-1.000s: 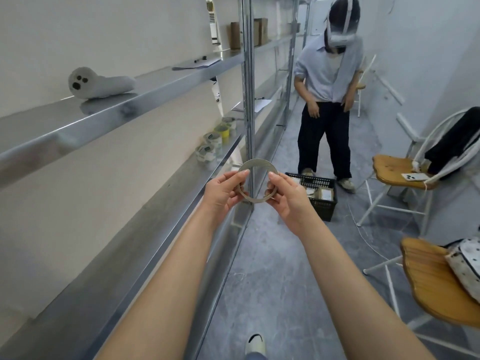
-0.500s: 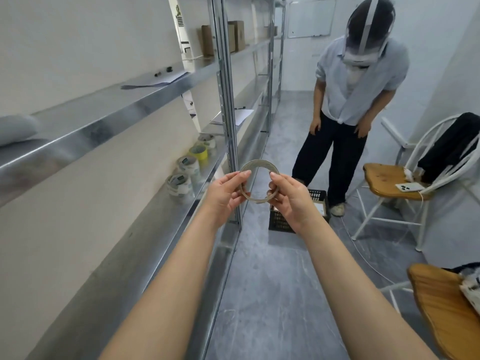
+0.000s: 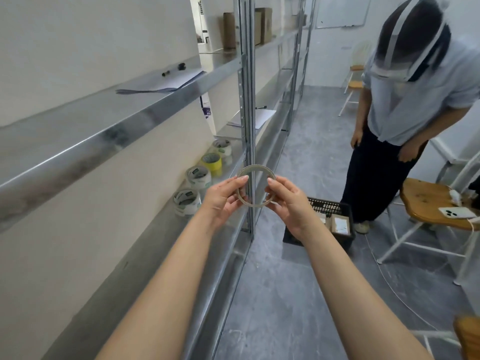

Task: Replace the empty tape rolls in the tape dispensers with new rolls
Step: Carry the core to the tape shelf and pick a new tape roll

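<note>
Pinching grip from left hand (image 3: pixel 220 197) and right hand (image 3: pixel 288 202) held the empty tape core (image 3: pixel 257 166) in mid-air, likely to check it was spent. Fresh tape rolls (image 3: pixel 198 175) waited nearby on the shelf (image 3: pixel 153 240)

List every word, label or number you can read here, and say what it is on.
No text reads clearly.
Green labels inside the tape rolls: blurred.
Label on the box in the black basket: too small.
The empty tape ring, pinched by left hand and right hand: no print visible.
</note>
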`<state>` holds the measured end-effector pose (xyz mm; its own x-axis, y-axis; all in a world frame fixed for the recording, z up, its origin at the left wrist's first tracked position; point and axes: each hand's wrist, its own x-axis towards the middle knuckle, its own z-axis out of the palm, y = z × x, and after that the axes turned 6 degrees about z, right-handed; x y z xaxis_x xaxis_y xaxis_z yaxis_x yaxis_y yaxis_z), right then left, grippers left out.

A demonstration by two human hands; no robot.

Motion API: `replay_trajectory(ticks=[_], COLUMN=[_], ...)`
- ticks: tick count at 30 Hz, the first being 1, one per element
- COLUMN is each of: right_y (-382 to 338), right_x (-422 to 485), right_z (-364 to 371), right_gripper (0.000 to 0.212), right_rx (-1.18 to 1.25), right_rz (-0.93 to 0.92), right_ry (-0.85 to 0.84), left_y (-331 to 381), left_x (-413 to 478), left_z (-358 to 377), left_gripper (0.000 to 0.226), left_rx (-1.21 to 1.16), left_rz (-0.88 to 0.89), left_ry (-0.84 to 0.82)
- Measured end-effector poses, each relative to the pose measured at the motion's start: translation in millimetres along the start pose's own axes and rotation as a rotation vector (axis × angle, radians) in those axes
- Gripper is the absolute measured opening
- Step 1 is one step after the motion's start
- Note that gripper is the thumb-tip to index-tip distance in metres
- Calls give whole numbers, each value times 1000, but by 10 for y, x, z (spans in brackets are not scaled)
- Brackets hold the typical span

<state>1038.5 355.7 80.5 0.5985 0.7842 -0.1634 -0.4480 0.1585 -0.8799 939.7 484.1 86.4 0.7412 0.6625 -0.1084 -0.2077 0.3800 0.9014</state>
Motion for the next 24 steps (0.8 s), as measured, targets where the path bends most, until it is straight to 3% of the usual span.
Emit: replay_trajectory(ticks=[7,13,16,18,24], right_y=[-69,-263,-468,-616,-966], right_x=[899,1906,2484,2841,3854], right_z=[-79,-250,-319,-345,-461], right_gripper=[37,40,22,14,16], right_rx=[10,-41,-120,-151,-227], right_rz=[52,113,166,191,230], right_ry=[-87,-194,-269,-313,-460], left_y=[46,26,33,61,178], left_x=[710,1549,1982,2261,3042], left_z=[-82,-88,-10,58,188], left_gripper=[3,24,38,32,13], left_rx=[-29,-55,-82,-107,-33], left_rz=[23,60,82,105,125], left_ry=[102,192,278,335,404])
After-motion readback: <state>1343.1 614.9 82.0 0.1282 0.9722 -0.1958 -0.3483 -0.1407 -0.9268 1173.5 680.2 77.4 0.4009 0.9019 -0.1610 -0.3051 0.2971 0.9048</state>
